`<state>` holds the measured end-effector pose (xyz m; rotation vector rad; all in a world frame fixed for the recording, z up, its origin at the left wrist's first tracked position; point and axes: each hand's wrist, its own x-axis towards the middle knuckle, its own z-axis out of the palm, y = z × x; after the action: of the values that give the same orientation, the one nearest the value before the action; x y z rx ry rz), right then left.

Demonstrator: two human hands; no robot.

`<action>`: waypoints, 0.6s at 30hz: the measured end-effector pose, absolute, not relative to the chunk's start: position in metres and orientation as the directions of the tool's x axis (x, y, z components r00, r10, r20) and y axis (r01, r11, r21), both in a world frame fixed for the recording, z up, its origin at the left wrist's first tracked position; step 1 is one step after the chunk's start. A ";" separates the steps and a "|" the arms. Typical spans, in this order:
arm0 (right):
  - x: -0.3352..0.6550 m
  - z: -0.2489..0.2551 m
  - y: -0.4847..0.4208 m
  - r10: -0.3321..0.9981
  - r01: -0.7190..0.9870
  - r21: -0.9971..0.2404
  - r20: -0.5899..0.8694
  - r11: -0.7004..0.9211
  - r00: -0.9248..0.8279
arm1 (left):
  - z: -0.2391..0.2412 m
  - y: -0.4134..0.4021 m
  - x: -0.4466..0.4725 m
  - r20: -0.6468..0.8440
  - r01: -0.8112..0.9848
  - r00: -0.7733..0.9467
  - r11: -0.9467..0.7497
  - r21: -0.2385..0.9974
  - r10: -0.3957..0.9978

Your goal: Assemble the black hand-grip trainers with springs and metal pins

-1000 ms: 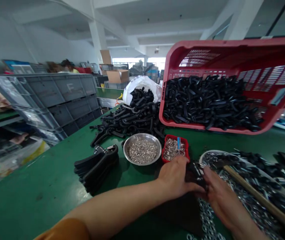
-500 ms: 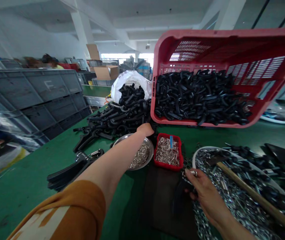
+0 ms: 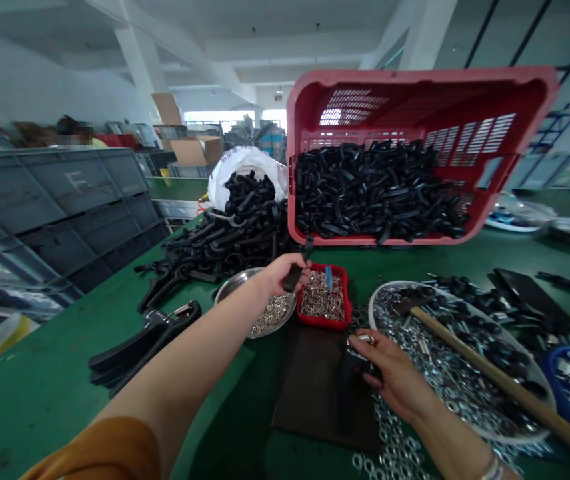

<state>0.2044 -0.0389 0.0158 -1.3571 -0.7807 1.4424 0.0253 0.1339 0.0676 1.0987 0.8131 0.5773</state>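
Observation:
My left hand (image 3: 279,269) is closed around a small black plastic piece (image 3: 293,278), held above the edge between a metal bowl (image 3: 225,293) of small metal parts and a red tray (image 3: 347,303) of rivet-like pins. In my right hand (image 3: 392,373) is a black plastic handle (image 3: 345,393) with a metal coil spring (image 3: 366,339) at its top. That handle hangs over a dark flat mat (image 3: 299,393). Left of my left forearm lies a group of black hand grips (image 3: 129,350), with a spring showing.
A pink-red crate (image 3: 292,167) full of black parts stands tilted at the back. Black plastic pieces (image 3: 215,243) are heaped left of it. At right, a white basin (image 3: 379,307) holds metal bits and a wooden-handled hammer (image 3: 479,363). Grey bins (image 3: 65,193) stand left.
My left hand has drawn back from the black heap toward me, now showing a black plastic piece in it. My right hand still holds the handle with the spring. The view has turned slightly right.

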 end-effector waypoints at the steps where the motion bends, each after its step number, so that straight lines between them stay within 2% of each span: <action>1: 0.204 0.016 -0.040 0.938 -0.204 -0.927 -0.337 -0.314 0.088 | 0.065 0.120 0.028 -0.268 -0.049 0.619 0.377 0.925 0.738; 5: 0.202 0.027 -0.041 0.973 -0.142 -0.981 -0.154 -0.130 0.173 | 0.057 0.068 0.030 -0.198 -0.221 0.743 0.515 0.828 0.639; 8: 0.199 0.038 -0.044 0.979 -0.081 -0.996 0.013 0.030 0.204 | 0.051 0.037 0.030 -0.244 -0.216 0.726 0.551 0.806 0.643; 10: 0.195 0.045 -0.048 0.975 -0.007 -0.997 0.076 0.079 0.208 | 0.047 0.020 0.033 -0.270 -0.138 0.629 0.447 0.884 0.729; 12: 0.190 0.050 -0.053 0.970 0.110 -0.990 0.112 0.090 0.214 | 0.044 0.006 0.038 -0.230 -0.080 0.546 0.323 0.943 0.806; 15: 0.182 0.052 -0.060 0.958 0.302 -0.949 0.165 0.090 0.233 | 0.042 -0.008 0.046 -0.124 -0.140 0.469 0.213 0.967 0.874; 18: 0.177 0.050 -0.064 0.939 0.425 -0.901 0.220 0.091 0.265 | 0.041 -0.014 0.050 -0.067 -0.172 0.380 0.142 0.975 0.922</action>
<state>0.1769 -0.0640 0.0504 -1.5080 -1.3281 0.6285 0.0497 -0.0144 0.0412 1.1466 0.8390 0.9406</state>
